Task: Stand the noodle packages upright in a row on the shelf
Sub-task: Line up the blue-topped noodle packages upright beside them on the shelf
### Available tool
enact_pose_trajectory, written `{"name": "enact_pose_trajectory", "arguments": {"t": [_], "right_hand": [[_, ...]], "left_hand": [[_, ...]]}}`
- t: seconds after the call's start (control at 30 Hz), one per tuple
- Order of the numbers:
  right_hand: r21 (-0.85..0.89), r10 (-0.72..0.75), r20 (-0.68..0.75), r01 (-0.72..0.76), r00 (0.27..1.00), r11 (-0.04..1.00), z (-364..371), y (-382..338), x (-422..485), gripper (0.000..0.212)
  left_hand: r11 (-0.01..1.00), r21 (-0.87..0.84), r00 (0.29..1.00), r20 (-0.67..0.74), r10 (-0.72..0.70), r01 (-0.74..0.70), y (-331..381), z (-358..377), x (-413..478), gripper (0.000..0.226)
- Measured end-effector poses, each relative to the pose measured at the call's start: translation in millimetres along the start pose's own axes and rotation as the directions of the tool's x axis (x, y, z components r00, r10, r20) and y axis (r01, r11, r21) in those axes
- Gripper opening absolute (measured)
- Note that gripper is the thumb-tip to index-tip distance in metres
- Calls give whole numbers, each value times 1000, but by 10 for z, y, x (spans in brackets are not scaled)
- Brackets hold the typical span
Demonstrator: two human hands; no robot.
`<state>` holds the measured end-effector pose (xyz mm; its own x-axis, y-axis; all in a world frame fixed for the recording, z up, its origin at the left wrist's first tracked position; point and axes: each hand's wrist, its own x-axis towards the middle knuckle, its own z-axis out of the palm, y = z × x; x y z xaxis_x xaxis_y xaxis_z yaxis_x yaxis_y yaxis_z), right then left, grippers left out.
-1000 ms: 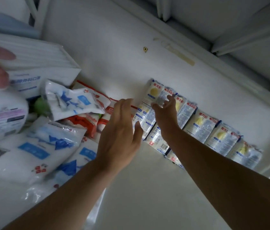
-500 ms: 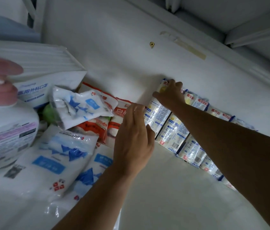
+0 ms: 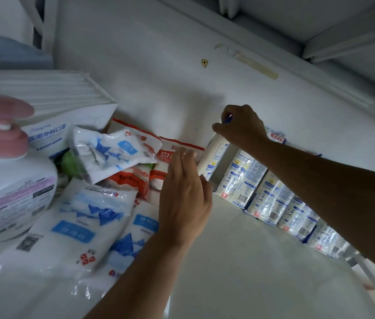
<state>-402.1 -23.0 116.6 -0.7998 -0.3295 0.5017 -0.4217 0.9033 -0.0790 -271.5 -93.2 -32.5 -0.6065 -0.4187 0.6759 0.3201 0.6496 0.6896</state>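
Observation:
Several white-and-blue noodle packages (image 3: 269, 196) stand in a row against the back wall of the white shelf (image 3: 239, 261), running to the right under my right forearm. My right hand (image 3: 241, 127) grips the top of the leftmost noodle package (image 3: 214, 157), which is tilted away from the row with a gap beside it. My left hand (image 3: 184, 194) hovers with fingers apart just left of that package's lower end; whether it touches the package I cannot tell.
Bags of white granules with blue mountain print (image 3: 82, 224) and red-printed bags (image 3: 170, 157) are piled at the left. A pump bottle with a pink head (image 3: 4, 180) stands at the far left, a white box (image 3: 48, 132) behind it.
My right hand closed on the top of the leftmost package and pulled it away from the row. My left hand moved slightly forward toward its base.

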Motion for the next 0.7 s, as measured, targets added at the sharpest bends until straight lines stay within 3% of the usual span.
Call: {"name": "enact_pose_trajectory", "arguments": {"t": [0.2, 0.37, 0.7], "right_hand": [[65, -16, 46, 13, 999, 998, -214, 170, -27, 26], [148, 70, 240, -108, 968, 983, -326, 245, 33, 68], [60, -7, 301, -12, 954, 998, -336, 374, 224, 53]], "left_hand": [[1000, -18, 1000, 17, -4, 4, 8, 4, -19, 47], [999, -25, 998, 54, -27, 29, -26, 32, -37, 50], [998, 50, 998, 35, -50, 48, -44, 16, -42, 52]]}}
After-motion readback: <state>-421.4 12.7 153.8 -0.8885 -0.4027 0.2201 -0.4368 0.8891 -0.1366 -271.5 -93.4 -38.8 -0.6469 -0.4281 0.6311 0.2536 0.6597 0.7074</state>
